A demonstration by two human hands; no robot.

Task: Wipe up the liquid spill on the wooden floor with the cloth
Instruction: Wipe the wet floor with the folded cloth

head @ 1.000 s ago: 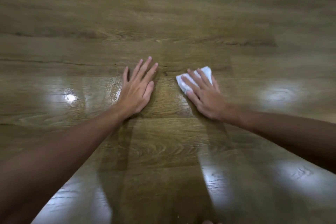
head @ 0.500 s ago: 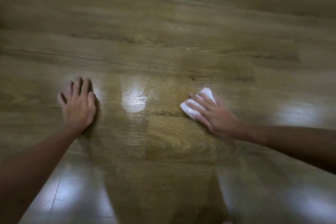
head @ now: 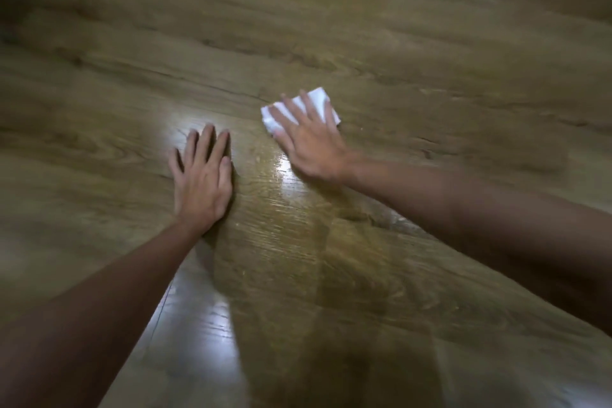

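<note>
Under the right hand [head: 313, 147], fingers spread flat and pinning it to the floor [head: 430, 53], lies the cloth [head: 319, 103], white and folded, corners peeking out. Left hand [head: 202, 175] rests flat, open, holding nothing, near a glossy patch [head: 284, 169].

Your wooden floor [head: 430, 43] shows glossy wet patches. A folded white cloth [head: 318, 103] lies flat on it under your right hand [head: 311, 146]; your left hand [head: 202, 179] rests palm-down beside it.
</note>
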